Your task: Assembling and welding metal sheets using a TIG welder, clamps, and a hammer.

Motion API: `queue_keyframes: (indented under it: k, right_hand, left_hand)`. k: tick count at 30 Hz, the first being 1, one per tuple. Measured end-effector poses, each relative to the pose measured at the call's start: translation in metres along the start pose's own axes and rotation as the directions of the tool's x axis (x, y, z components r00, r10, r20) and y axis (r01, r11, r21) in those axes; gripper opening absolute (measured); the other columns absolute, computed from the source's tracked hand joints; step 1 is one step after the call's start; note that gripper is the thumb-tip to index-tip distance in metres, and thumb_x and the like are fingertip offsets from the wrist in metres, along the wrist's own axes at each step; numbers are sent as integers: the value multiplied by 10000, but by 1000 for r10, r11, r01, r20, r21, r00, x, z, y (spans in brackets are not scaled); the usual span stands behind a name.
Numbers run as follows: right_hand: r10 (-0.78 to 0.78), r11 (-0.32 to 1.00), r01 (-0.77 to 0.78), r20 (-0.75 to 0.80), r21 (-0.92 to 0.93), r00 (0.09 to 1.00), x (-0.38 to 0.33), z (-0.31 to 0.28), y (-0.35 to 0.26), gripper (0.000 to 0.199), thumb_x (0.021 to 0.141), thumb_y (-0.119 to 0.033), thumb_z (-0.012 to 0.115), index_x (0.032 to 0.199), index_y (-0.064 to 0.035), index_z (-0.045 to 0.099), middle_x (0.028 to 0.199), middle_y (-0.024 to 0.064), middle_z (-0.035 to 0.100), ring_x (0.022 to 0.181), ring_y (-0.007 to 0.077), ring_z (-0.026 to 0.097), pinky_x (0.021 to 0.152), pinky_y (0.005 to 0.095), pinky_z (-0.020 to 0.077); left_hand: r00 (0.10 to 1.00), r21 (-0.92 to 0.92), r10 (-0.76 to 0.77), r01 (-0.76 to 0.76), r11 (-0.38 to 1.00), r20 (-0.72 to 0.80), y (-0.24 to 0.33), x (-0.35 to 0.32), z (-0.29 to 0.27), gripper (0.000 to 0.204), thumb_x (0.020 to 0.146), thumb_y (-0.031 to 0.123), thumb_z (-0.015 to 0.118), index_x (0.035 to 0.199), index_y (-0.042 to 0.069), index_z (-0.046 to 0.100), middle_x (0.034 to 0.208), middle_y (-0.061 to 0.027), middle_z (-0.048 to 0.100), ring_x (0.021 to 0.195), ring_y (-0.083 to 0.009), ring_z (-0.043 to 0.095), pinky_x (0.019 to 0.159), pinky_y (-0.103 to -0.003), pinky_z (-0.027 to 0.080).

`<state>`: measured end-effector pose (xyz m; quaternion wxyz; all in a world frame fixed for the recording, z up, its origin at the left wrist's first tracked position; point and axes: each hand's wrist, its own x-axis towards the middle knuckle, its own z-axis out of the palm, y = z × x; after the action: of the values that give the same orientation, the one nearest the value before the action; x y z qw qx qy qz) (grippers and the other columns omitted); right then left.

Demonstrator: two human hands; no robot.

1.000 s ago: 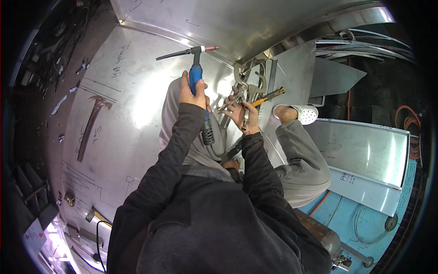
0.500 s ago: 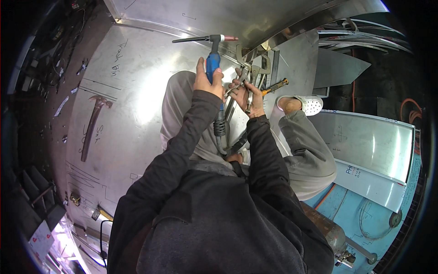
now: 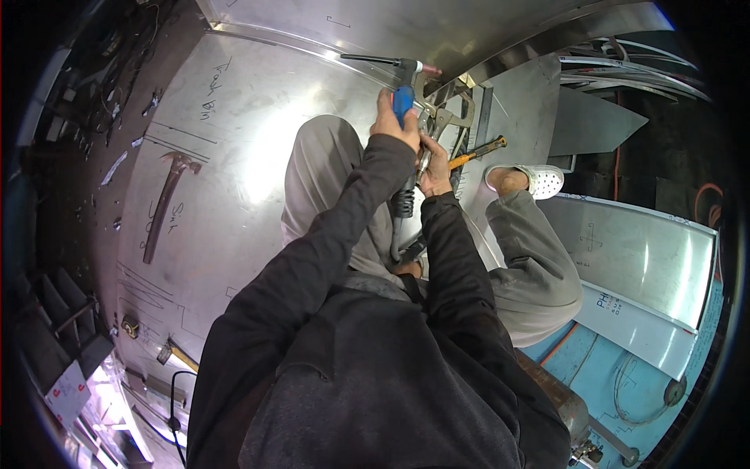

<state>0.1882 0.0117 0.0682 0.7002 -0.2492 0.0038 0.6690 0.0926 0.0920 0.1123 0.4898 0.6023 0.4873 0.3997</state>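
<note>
My left hand is wrapped round the blue handle of a TIG welding torch, whose long black back cap points left and whose pink nozzle points right. The torch's corrugated black cable sleeve hangs down between my legs. Close beside it, my right hand has its fingers curled round metal locking pliers; the left hand and torch partly cover them. C-shaped clamp jaws stick out just beyond, and I cannot tell whether they belong to the same pliers. A yellow-handled tool lies right of my right hand.
I sit on a marked metal sheet. A claw hammer lies at left, with a tape measure and another hammer nearer. A metal panel stands ahead. A gas cylinder and metal trough are at right.
My left hand and the torch have shifted right, closer to the clamp jaws and over part of the pliers. The view has moved slightly. Both hands keep their hold.
</note>
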Motion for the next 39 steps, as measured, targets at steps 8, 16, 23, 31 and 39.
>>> queue_keyframes:
  k: [8,16,23,31,39]
  right_hand:
    - [-212,969,152,-343,-194,915,5,-7,11,197,906,-177,502,769,-47,557,609,41,548,565,136,539,542,240,445]
    - [-164,978,143,-134,-151,977,-9,18,7,190,898,-145,489,972,18,550,702,96,593,551,205,565,533,303,487]
    - [-93,982,77,-87,-173,992,-7,21,1,198,881,-139,499,990,19,550,721,96,599,597,207,572,577,306,491]
    - [-312,938,246,-278,-246,909,-8,40,13,255,886,-166,472,1055,12,543,742,75,563,607,186,525,600,298,444]
    - [-457,764,288,-169,-577,873,4,-2,12,260,872,-179,503,1042,1,583,849,57,611,777,163,598,723,294,493]
  left_hand:
    - [961,-53,-234,244,968,147,17,8,1,651,829,257,585,1354,-21,320,1057,-267,596,956,-360,609,858,-389,468]
    - [922,-95,-316,343,935,221,17,3,-10,671,819,258,595,1362,-17,314,1142,-288,553,1035,-383,575,903,-384,444]
    - [974,39,-185,182,983,128,13,3,-3,661,826,246,597,1363,-15,314,1051,-245,595,853,-305,640,781,-358,507]
    - [948,-129,-244,273,953,207,1,7,2,660,834,212,584,1378,-5,280,1011,-241,604,626,-253,652,576,-337,534]
    - [994,-65,-97,101,993,55,-17,35,43,578,866,137,552,1358,-3,284,761,-133,594,447,-152,550,379,-321,454]
